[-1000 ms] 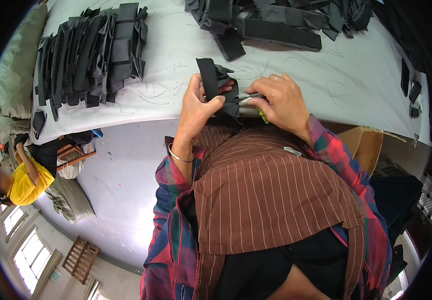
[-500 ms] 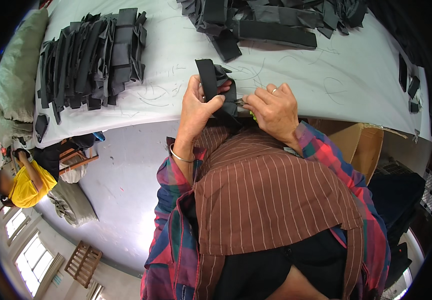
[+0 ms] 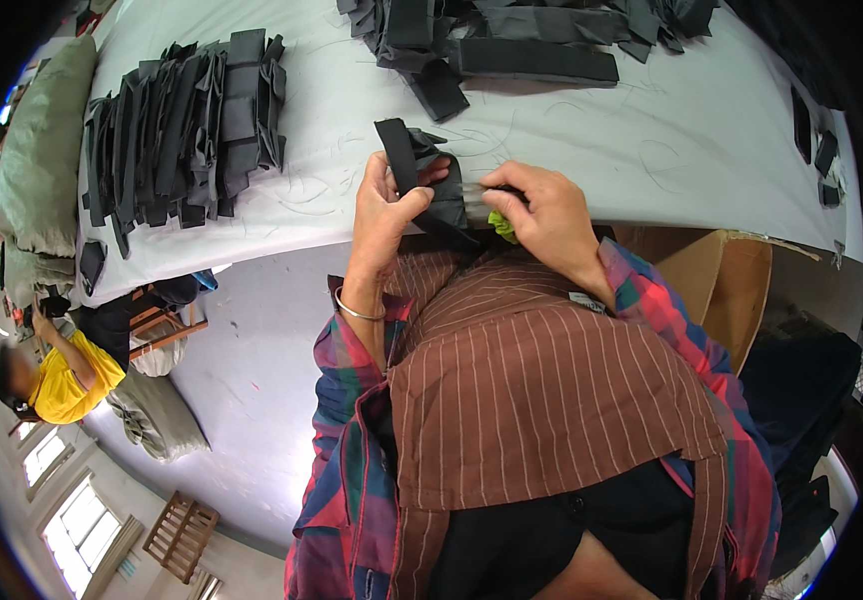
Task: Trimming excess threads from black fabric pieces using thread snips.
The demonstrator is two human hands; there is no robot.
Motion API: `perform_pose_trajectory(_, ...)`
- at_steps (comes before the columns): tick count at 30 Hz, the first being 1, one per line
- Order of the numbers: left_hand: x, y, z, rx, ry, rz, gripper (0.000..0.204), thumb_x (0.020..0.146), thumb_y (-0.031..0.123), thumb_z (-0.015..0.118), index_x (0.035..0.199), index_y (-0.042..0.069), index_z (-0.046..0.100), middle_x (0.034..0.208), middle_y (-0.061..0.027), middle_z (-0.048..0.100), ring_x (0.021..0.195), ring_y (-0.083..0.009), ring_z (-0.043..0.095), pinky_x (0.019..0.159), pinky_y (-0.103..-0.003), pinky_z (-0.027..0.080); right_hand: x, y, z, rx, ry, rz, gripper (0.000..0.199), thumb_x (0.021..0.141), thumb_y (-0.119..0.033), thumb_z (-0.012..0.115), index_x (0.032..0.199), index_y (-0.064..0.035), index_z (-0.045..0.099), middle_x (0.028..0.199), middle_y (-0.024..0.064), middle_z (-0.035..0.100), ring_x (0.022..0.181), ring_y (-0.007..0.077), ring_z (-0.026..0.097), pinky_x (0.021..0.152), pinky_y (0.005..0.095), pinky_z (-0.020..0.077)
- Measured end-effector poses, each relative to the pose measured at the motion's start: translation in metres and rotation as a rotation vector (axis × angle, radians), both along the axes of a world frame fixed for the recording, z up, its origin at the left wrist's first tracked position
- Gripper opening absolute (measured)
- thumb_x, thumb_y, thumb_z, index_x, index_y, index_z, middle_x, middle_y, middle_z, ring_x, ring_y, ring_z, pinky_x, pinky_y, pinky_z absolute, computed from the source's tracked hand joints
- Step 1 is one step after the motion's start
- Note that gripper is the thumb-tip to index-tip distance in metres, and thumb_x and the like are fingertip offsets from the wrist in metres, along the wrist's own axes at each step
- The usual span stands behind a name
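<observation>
Here your left hand (image 3: 384, 205) clamps the black strap piece (image 3: 422, 180) at the table (image 3: 652, 140) edge, steadying it; your right hand (image 3: 542, 215) closes on a small green-handled tool (image 3: 501, 226).

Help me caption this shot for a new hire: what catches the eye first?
At the table's near edge, the left hand grips a black fabric piece while the right hand pinches a small green-handled tool against it. A neat row of black pieces lies to the left, a loose heap at the far edge.
</observation>
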State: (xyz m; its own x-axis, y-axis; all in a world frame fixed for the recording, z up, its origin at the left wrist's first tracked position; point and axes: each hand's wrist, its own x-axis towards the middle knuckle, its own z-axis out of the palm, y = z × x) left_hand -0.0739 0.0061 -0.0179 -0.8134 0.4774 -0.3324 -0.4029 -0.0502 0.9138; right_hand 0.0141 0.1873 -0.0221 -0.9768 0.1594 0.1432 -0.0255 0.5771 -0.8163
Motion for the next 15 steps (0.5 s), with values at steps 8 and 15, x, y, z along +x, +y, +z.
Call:
perform_pose_trajectory(8, -0.001, 0.001, -0.001, 0.052, -0.012, 0.002, 0.046, 0.073, -0.006, 0.054, 0.117, -0.004, 0.044, 0.114, -0.0195, 0.060, 0.111, -0.0249, 0.059, 0.099, -0.035, 0.044, -0.008, -0.019, 0.000, 0.381, 0.015, 0.135, 0.011, 0.081, -0.019, 0.068, 0.084, -0.0106, 0.061, 0.071, 0.0034, 0.061, 0.069, 0.0236, 0.061, 0.061, 0.0379, 0.0399)
perform_pose_trajectory(15, -0.002, -0.001, -0.001, 0.065, -0.042, 0.016, 0.046, 0.072, -0.006, 0.054, 0.118, -0.004, 0.044, 0.114, -0.0199, 0.060, 0.111, -0.0254, 0.059, 0.098, -0.035, 0.045, -0.013, -0.027, -0.005, 0.418, 0.076, 0.124, 0.012, 0.080, -0.019, 0.069, 0.083, -0.0105, 0.060, 0.070, 0.0031, 0.057, 0.069, 0.0231, 0.058, 0.062, 0.0376, 0.0377)
